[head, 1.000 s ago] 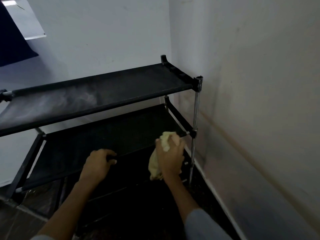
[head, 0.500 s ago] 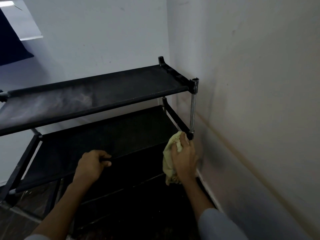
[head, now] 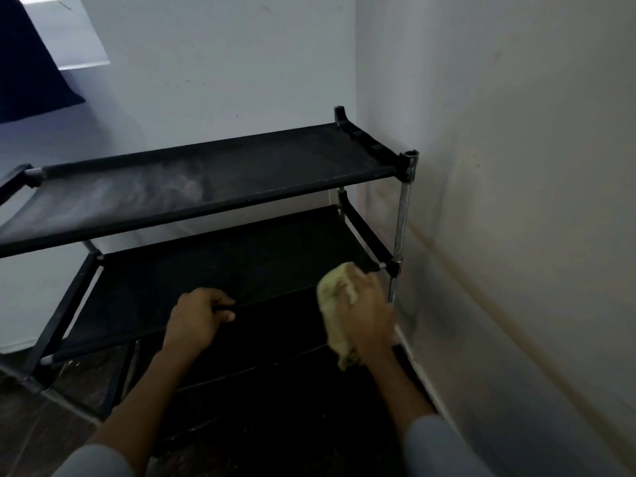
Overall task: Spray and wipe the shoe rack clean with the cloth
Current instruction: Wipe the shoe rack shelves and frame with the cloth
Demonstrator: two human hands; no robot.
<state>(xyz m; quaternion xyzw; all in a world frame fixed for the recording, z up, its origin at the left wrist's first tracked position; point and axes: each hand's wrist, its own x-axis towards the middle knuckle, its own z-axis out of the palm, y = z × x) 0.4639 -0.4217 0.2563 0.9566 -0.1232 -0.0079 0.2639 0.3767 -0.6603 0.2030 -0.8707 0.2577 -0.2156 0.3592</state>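
At the far left, a dark curtain [head: 31, 63] hung beside a bright window opening, so little light reached the corner and the lower part of the shoe rack [head: 220, 166] was hard to read. The rack stood on the dark floor [head: 41, 425], pushed into the corner where the two white walls [head: 516, 166] meet. Its top shelf [head: 192, 187] carried a pale, dusty smear on the left half, which I judge was not yet wiped.

Your left hand [head: 198, 320] gripped the front bar [head: 275, 297] of the middle shelf [head: 213, 270], with the fingers curled over the bar and the thumb under it. I think you held it there to keep the light rack steady while the other hand rubbed, because such a frame probably shifts easily under pressure.

Further right, your right hand [head: 361, 315] was closed on a crumpled yellow cloth [head: 335, 297], bunched in the palm, with a loose end hanging below the hand. The cloth pressed at the right end of the same front bar, just beside the black connector [head: 393, 268] on the metal corner post [head: 402, 218]. The picture was blurred there, so I cannot tell which exact part the cloth touched. Bunching the cloth probably gave you a firm pad for this narrow joint.

No spray bottle was visible.
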